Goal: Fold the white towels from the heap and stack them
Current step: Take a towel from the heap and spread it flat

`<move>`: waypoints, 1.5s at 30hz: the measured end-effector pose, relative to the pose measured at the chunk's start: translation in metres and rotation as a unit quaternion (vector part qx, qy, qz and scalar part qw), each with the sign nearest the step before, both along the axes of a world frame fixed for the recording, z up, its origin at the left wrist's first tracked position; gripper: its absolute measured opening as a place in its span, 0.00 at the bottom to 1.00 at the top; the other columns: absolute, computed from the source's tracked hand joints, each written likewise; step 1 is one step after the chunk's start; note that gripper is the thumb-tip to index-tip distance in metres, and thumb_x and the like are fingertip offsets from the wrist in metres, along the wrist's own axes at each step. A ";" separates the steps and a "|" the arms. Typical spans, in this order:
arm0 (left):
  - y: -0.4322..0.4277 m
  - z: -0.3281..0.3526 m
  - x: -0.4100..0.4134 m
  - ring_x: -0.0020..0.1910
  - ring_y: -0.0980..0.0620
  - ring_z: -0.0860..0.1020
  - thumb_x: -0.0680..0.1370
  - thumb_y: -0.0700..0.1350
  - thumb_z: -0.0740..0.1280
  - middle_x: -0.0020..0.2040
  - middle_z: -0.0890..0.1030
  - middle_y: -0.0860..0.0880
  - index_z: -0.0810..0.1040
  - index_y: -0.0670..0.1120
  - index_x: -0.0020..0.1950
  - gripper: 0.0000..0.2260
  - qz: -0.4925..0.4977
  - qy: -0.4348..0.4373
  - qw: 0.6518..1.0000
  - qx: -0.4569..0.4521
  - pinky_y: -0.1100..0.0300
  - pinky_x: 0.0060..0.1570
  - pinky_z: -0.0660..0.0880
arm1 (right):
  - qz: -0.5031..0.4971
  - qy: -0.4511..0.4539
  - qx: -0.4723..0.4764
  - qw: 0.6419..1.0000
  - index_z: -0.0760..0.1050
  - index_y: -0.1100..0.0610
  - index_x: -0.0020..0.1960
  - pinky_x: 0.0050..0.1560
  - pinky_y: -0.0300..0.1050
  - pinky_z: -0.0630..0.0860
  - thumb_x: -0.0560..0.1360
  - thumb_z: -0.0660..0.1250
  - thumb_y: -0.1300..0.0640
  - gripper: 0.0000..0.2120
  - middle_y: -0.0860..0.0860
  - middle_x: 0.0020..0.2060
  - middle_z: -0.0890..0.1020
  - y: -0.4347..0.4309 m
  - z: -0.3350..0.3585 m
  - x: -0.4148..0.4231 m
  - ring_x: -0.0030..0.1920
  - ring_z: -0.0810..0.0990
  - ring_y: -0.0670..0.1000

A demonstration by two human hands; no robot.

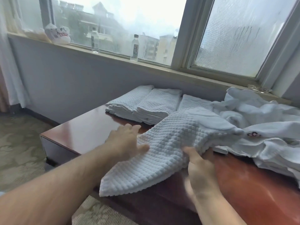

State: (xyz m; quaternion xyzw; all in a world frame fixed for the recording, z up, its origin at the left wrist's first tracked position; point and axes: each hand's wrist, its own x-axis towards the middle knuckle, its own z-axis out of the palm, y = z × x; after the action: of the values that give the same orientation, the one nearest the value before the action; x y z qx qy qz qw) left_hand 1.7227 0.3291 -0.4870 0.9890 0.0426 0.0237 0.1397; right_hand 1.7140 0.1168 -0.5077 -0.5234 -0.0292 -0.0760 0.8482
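White waffle towel (170, 143) pinched by right grip (201, 166); left grip (128, 140) flat, released, touching its edge. Best squared up before joining folded stacks (146, 104) beyond grips.

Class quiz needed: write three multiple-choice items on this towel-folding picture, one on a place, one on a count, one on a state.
1. Where is the heap of unfolded towels?
A) on the right side of the table
B) on the carpet
C) on a chair

2. How many water bottles stand on the windowsill?
A) one
B) two
C) four

3. What is the right hand doing?
A) holding a bottle
B) lying flat, empty
C) gripping the waffle towel

Answers:
1 A, the heap lies on the table's right end.
2 B, two clear bottles stand apart on the sill.
3 C, its fingers curl round the towel's edge.
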 end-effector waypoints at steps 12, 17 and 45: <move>0.021 -0.022 0.029 0.47 0.59 0.81 0.68 0.67 0.75 0.48 0.84 0.60 0.83 0.56 0.48 0.18 0.004 0.029 0.969 -0.246 0.63 0.46 0.76 | 0.098 -0.001 -0.038 0.995 0.75 0.55 0.65 0.59 0.77 0.74 0.76 0.62 0.70 0.20 0.63 0.60 0.82 -0.009 0.029 0.068 0.61 0.80 0.68; 0.052 -0.007 0.045 0.47 0.61 0.82 0.69 0.69 0.72 0.48 0.85 0.59 0.82 0.55 0.54 0.22 -0.004 -0.044 0.949 -0.312 0.56 0.55 0.79 | 0.130 -0.026 -0.032 0.991 0.74 0.55 0.65 0.46 0.65 0.82 0.71 0.63 0.66 0.23 0.60 0.54 0.84 0.012 0.054 0.114 0.52 0.84 0.63; 0.171 0.066 0.264 0.44 0.48 0.87 0.75 0.61 0.72 0.46 0.87 0.49 0.82 0.47 0.56 0.19 0.081 -0.107 0.861 -0.490 0.54 0.46 0.84 | 0.171 0.022 -0.029 0.985 0.73 0.60 0.68 0.56 0.65 0.81 0.79 0.68 0.54 0.20 0.61 0.57 0.84 0.185 0.103 0.440 0.53 0.85 0.64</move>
State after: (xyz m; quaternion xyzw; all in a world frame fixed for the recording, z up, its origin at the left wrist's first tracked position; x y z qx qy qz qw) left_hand 1.9870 0.5003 -0.4213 0.7774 0.1130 0.1170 0.6076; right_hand 2.1537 0.3015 -0.4051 -0.5365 -0.1015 0.0822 0.8338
